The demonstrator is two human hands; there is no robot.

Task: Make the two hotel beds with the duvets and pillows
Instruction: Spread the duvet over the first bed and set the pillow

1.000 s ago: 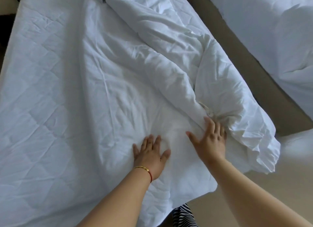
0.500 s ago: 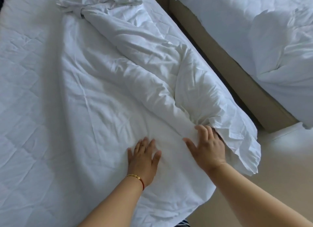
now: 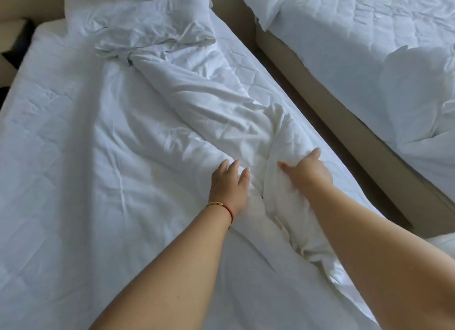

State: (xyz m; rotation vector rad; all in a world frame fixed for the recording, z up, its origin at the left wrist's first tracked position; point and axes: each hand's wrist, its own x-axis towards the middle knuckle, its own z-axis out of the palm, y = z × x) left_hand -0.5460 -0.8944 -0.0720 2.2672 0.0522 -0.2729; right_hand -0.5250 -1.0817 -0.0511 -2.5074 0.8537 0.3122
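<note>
A white duvet [image 3: 204,113] lies bunched and twisted in a diagonal roll across the near bed [image 3: 41,157], from the pillow end down to the foot. My left hand [image 3: 229,184], with a gold and red bracelet at the wrist, lies flat with spread fingers on the duvet beside the roll. My right hand [image 3: 307,172] rests on top of the roll with thumb out and fingers reaching over its far side; the fingertips are partly hidden. A crumpled white pillow [image 3: 147,22] sits at the head of this bed.
The second bed [image 3: 369,59] stands at the right with a rumpled white duvet on it. Its beige base [image 3: 344,123] borders a narrow dark gap between the beds. A dark object sits at the far left edge.
Both hands have moved forward up the bed along the rolled duvet. The view has lifted, so the pillow and more of the second bed now show.
</note>
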